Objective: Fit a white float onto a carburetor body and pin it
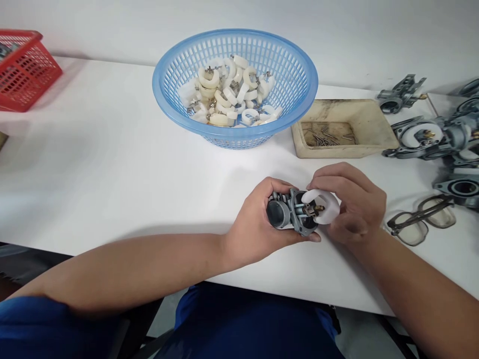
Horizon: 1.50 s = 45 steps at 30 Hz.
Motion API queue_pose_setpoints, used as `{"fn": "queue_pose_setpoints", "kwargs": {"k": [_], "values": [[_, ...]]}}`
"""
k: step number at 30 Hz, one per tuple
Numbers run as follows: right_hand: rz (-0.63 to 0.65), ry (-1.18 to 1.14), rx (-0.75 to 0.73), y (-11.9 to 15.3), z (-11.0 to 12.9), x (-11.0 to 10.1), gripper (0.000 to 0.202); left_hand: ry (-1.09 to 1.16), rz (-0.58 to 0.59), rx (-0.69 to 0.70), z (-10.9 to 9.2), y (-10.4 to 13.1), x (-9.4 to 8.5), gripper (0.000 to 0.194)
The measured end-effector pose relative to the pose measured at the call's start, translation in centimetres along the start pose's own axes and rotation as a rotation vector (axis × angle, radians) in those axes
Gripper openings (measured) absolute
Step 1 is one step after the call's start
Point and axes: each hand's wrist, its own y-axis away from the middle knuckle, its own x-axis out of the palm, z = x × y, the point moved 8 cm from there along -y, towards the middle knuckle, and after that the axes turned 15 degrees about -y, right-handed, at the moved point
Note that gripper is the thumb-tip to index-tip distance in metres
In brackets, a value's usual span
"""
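Observation:
My left hand (pixel 258 219) is wrapped round a grey metal carburetor (pixel 297 212), tilted so that its round bore faces the camera. A white C-shaped carburetor float (pixel 331 208) sits at the carburetor's open right side, around a brass part. My right hand (pixel 354 204) pinches this float from the right, with the fingers curled behind it. The thumb and fingertips are partly hidden, and I cannot tell whether the float is fastened to the carburetor. Both hands are just above the white table (pixel 112 184).
A blue basket (pixel 235 132) holds many white and yellowed floats. Beside it, a cream tray (pixel 337 152) contains thin metal pins. Several carburetors (pixel 454 132) crowd the right edge, with eyeglasses (pixel 409 227) in front. A red basket (pixel 32 75) stands at the far left.

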Motion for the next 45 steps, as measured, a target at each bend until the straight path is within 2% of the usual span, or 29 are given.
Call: {"fn": "queue_pose_setpoints", "kwargs": {"k": [4, 7, 10, 12, 15, 18, 21, 23, 32, 37, 40, 45], "values": [[0.112, -0.045, 0.030, -0.5, 0.1, 0.6, 0.056, 0.042, 0.006, -0.039, 0.0, 0.0, 0.0, 0.072], [0.121, -0.102, 0.034, -0.8, 0.4, 0.7, 0.052, 0.081, 0.018, -0.077, 0.2, 0.0, 0.2, 0.072], [0.128, -0.149, 0.142, -0.8, 0.0, 1.0, 0.050, 0.102, 0.000, -0.090, 0.4, 0.0, 0.1, 0.074], [0.104, -0.215, 0.232, -0.5, -0.7, 1.2, 0.048, 0.104, -0.006, -0.083, 0.4, -0.1, 0.1, 0.076], [-0.004, -0.372, 0.319, 0.1, -1.7, 1.1, 0.048, 0.124, -0.005, -0.037, 0.2, -0.2, 0.2, 0.074], [-0.072, -0.447, 0.307, 0.4, -2.1, 1.0, 0.044, 0.126, -0.013, 0.003, 0.0, -0.2, 0.1, 0.073], [-0.063, -0.440, 0.243, 0.2, -1.7, 1.0, 0.032, 0.116, -0.007, 0.001, 0.1, -0.2, 0.1, 0.074], [-0.055, -0.451, 0.264, 0.2, -1.8, 1.1, 0.028, 0.107, -0.008, -0.001, 0.2, -0.2, 0.2, 0.074], [-0.056, -0.561, 0.545, 0.8, -2.8, 1.9, 0.047, 0.144, -0.005, 0.023, 0.1, -0.2, 0.3, 0.076], [-0.075, -0.507, 0.480, 0.5, -2.2, 1.5, 0.048, 0.143, 0.000, 0.051, 0.2, -0.2, 0.2, 0.077], [-0.029, -0.528, 0.430, 0.2, -2.0, 1.2, 0.048, 0.160, -0.002, 0.026, 0.1, -0.3, 0.0, 0.074], [0.174, -0.704, 0.465, 0.0, -2.5, 1.4, 0.049, 0.196, -0.032, -0.062, 0.1, -0.5, -0.3, 0.075]]}}
